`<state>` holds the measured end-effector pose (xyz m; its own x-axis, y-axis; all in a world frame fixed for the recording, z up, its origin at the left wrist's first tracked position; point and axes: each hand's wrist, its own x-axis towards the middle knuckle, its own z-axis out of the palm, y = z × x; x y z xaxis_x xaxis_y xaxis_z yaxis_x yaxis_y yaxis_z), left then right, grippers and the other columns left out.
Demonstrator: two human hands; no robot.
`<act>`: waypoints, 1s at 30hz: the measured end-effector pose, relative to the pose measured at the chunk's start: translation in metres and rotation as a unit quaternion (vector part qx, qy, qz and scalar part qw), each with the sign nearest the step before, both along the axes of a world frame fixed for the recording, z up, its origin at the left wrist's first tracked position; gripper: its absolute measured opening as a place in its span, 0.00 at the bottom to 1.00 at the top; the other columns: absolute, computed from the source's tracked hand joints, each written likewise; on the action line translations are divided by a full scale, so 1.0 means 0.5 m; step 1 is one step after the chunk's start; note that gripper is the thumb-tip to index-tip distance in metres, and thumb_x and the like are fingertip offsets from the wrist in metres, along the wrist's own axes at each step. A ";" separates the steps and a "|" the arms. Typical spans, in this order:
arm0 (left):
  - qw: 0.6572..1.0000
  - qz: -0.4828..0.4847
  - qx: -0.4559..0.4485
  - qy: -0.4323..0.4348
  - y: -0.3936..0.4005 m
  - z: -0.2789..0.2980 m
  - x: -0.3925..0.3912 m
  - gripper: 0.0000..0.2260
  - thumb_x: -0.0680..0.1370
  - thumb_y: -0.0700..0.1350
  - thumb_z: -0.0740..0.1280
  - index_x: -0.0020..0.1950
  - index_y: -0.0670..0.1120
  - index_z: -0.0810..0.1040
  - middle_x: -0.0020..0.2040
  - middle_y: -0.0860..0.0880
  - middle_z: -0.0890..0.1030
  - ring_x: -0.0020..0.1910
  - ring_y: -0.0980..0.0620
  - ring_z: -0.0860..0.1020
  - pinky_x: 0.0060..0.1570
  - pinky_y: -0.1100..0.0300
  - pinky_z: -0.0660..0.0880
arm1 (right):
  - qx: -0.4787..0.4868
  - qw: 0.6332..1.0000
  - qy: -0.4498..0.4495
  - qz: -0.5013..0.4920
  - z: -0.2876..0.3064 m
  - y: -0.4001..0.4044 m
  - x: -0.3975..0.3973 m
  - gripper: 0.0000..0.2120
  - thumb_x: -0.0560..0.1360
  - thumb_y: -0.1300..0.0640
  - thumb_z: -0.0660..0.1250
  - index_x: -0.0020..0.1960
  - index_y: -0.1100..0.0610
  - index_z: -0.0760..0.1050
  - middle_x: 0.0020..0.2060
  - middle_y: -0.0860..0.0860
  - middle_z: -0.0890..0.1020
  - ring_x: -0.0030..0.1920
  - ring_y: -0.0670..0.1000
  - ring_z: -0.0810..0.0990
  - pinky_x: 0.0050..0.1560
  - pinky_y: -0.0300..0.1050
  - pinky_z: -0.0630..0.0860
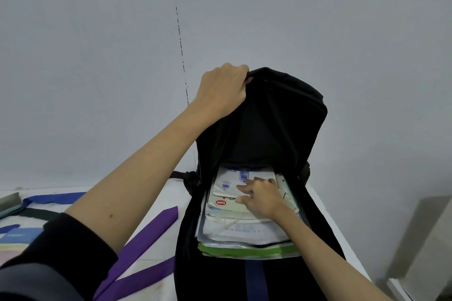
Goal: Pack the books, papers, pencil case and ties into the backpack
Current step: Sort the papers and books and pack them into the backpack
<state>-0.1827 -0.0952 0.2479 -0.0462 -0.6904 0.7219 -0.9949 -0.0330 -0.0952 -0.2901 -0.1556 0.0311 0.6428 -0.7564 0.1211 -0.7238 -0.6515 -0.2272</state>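
Observation:
A black backpack (274,115) stands open on the white table, its front flap raised. My left hand (223,88) grips the top edge of that flap and holds it up. Inside lies a stack of books and papers (242,230), white sheets above a green-edged folder. My right hand (261,197) rests on the top booklet with fingers spread and lightly bent. A purple tie (146,237) lies on the table left of the backpack. A blue tie (52,198) lies farther left.
A grey wall rises close behind the table (168,198). At the far left edge sit a grey-green case (9,203) and pastel-coloured items (17,239). A beige box (428,239) stands on the floor to the right, beyond the table's edge.

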 end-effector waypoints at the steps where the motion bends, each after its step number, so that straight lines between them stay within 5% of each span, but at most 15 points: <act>1: 1.000 -0.001 -0.001 0.000 -0.003 0.001 0.003 0.15 0.82 0.49 0.53 0.50 0.40 0.73 0.39 0.45 0.70 0.38 0.43 0.69 0.38 0.55 0.62 | 0.002 1.000 -0.002 0.004 0.001 -0.008 0.003 0.23 0.77 0.41 0.61 0.70 0.46 0.69 0.70 0.48 0.70 0.71 0.50 0.65 0.71 0.52 0.54; 6: 1.000 -0.011 0.001 0.005 -0.011 -0.002 0.013 0.15 0.82 0.49 0.53 0.49 0.40 0.73 0.37 0.46 0.69 0.37 0.43 0.70 0.36 0.56 0.62 | -0.011 1.000 0.002 -0.005 0.006 -0.036 -0.021 0.23 0.74 0.39 0.64 0.68 0.42 0.70 0.72 0.43 0.66 0.74 0.49 0.58 0.74 0.57 0.46; 11: 1.000 -0.030 -0.005 0.005 -0.017 -0.004 0.014 0.14 0.82 0.49 0.53 0.48 0.41 0.73 0.38 0.46 0.71 0.38 0.44 0.71 0.36 0.57 0.62 | -0.082 0.992 -0.089 -0.032 -0.013 -0.044 -0.055 0.14 0.77 0.48 0.64 0.58 0.49 0.80 0.61 0.45 0.78 0.66 0.49 0.67 0.66 0.41 0.61; 15: 0.999 -0.039 -0.003 0.021 -0.025 -0.001 0.008 0.14 0.82 0.48 0.54 0.48 0.41 0.73 0.39 0.46 0.72 0.38 0.43 0.71 0.37 0.56 0.63 | -0.127 0.988 -0.074 -0.037 -0.027 -0.043 -0.040 0.11 0.77 0.50 0.63 0.51 0.51 0.83 0.54 0.46 0.82 0.62 0.52 0.72 0.63 0.43 0.64; 18: 0.999 -0.041 -0.001 0.034 -0.027 -0.004 0.006 0.13 0.82 0.48 0.54 0.46 0.41 0.72 0.39 0.45 0.72 0.38 0.43 0.71 0.37 0.55 0.64 | -0.178 0.980 -0.083 -0.043 -0.033 -0.035 -0.036 0.03 0.64 0.57 0.77 0.35 0.51 0.83 0.38 0.47 0.83 0.46 0.56 0.79 0.49 0.48 0.75; 20: 0.999 -0.040 0.000 0.037 -0.026 -0.008 0.006 0.14 0.82 0.48 0.54 0.47 0.41 0.73 0.39 0.46 0.72 0.38 0.43 0.71 0.37 0.56 0.64 | -0.223 0.971 -0.086 -0.017 -0.039 -0.017 -0.021 0.12 0.52 0.62 0.79 0.27 0.50 0.78 0.29 0.45 0.79 0.36 0.52 0.77 0.36 0.44 0.76; 24: 0.999 -0.034 0.004 0.027 -0.017 -0.013 0.006 0.14 0.82 0.48 0.54 0.48 0.41 0.73 0.35 0.47 0.69 0.38 0.43 0.71 0.37 0.56 0.63 | -0.213 0.966 -0.138 0.037 -0.046 0.017 0.031 0.12 0.54 0.57 0.82 0.34 0.48 0.83 0.30 0.43 0.78 0.35 0.48 0.78 0.31 0.38 0.76; 30: 0.999 -0.032 0.009 0.025 -0.006 -0.026 0.011 0.14 0.82 0.48 0.53 0.47 0.41 0.72 0.32 0.50 0.65 0.36 0.45 0.69 0.36 0.57 0.62 | -0.190 0.965 -0.179 0.023 -0.059 0.012 0.061 0.11 0.56 0.63 0.81 0.33 0.50 0.84 0.30 0.44 0.81 0.35 0.49 0.80 0.32 0.40 0.77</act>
